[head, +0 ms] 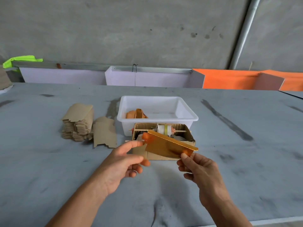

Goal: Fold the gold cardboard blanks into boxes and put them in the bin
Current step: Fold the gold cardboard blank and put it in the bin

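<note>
Here our right hand (199, 169) pinches the flat gold cardboard blank (168, 146) by its near right corner; our left hand (122, 163), fingers relaxed, touches its left end.

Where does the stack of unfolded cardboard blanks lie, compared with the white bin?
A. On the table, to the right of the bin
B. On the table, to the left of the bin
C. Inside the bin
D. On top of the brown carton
B: the stack of blanks rests on the grey table, left of the white bin.

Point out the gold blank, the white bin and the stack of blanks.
gold blank (165, 145), head view, middle of its face
white bin (186, 118), head view, front rim
stack of blanks (78, 112), head view, top sheet
</note>
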